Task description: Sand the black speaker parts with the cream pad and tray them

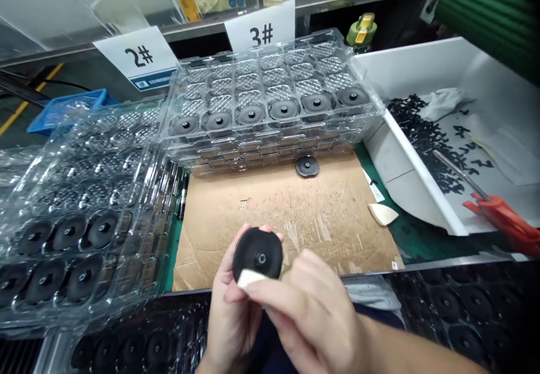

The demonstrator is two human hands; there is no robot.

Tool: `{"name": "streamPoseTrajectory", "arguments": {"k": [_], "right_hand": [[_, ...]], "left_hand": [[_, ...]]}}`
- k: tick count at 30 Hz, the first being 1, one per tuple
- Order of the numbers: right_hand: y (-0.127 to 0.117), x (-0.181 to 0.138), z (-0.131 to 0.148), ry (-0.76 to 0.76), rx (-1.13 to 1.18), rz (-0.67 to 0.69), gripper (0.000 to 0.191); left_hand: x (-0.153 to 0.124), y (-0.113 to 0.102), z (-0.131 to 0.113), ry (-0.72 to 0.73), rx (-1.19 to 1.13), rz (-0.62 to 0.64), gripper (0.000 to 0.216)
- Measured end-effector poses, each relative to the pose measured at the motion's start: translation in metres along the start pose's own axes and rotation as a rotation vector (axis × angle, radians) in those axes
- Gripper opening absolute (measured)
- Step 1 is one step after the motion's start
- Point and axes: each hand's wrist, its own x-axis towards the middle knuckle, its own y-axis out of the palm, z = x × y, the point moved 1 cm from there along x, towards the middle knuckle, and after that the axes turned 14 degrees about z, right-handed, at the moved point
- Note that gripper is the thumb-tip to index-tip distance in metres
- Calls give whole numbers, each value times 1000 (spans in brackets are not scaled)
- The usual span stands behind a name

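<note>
My left hand (230, 306) is closed round a black round plastic part (255, 250) with a small raised hub near its middle, its face turned up toward me. My right hand (316, 306) pinches a small cream-white wedge, like a sponge pad (250, 277), whose edge lies against the near rim of the round part. Both hands are over the near edge of a brown cardboard sheet (270, 205). A similar black round part (307, 166) lies on the cardboard's far side. Another cream wedge (382, 214) rests at the right edge of the sheet.
Stacked clear trays (270, 132) stand behind the cardboard, black round parts in the front row. More clear trays (143, 205) are at left. On the right, a white bin (422, 177) holds small black pieces (422, 132); a red-handled tool (502, 216) lies across its edge.
</note>
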Motion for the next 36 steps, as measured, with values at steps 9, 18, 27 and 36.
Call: {"name": "streamPoseTrajectory", "arguments": {"k": [9,18,27,36], "right_hand": [[-8,11,0,9,-13,102,29],[-40,-11,-22,158,-112,183,33],[-11,-61,-77,681,450,-51,28],[10,-95,-77,813,505,96,30]], "left_hand": [[-2,0,-7,-22,-53,65,34],[3,-6,0,-151,-88,104,42],[2,-11,-5,-253,-235,310,52],[7,-7,-4,-276,-217,329,51]]}}
